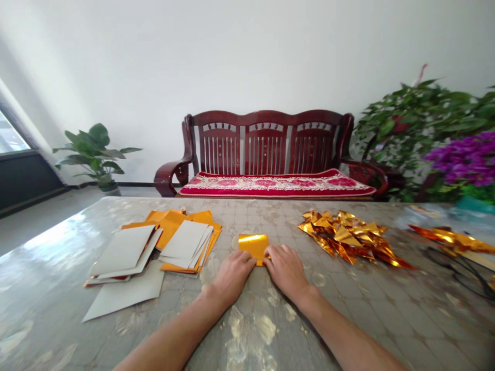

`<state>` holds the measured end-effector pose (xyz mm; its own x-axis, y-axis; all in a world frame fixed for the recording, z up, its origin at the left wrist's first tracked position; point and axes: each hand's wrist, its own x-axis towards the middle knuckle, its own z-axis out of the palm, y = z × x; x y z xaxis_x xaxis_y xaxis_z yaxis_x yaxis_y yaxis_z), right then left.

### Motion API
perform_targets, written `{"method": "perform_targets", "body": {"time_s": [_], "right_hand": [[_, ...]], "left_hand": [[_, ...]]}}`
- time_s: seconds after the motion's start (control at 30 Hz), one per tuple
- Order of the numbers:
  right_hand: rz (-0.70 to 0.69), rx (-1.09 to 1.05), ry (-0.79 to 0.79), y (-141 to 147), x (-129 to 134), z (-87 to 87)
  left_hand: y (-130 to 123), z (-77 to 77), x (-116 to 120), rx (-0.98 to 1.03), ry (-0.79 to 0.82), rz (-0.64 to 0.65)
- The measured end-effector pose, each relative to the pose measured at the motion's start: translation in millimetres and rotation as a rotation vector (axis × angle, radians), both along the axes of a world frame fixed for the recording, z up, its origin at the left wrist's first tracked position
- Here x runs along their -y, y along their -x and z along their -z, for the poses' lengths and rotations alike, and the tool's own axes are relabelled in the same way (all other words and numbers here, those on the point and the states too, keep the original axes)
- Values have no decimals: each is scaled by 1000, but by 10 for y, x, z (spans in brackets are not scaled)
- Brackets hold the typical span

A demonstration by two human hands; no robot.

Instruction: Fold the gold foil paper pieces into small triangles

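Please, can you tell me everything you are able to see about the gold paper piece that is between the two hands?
The gold foil sheet is small and roughly square, with a shiny, metallic orange-gold surface that reflects the light. It lies flat on the glossy table top, near the middle of the view. Its near edge is partly hidden: the left hand and right hand rest on it there, with their fingers touching it. Whether it is one layer or already folded cannot be told.
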<state>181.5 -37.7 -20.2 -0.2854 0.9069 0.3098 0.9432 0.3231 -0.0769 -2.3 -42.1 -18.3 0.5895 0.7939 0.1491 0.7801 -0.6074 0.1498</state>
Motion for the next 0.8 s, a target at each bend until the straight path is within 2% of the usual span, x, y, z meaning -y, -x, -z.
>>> {"method": "perform_targets", "body": {"time_s": [0.17,0.33,0.47,0.57,0.7,0.8], "right_hand": [[-105,122,-83,93,111,-32],[-189,150,-39,193,233,92],[-149,167,4,187,265,212],[-88,172,34,150,266,230],[-4,233,77,131,292,138],[20,284,85,140,325,23]], "left_hand": [[-125,40,131,-130,-91,-66],[-163,85,191,-168,-135,-86],[-152,154,209,-204,-161,-116],[-151,193,220,-225,-178,-161],[-154,149,237,-275,-173,-241],[-122,75,234,-298,-152,-254]]}}
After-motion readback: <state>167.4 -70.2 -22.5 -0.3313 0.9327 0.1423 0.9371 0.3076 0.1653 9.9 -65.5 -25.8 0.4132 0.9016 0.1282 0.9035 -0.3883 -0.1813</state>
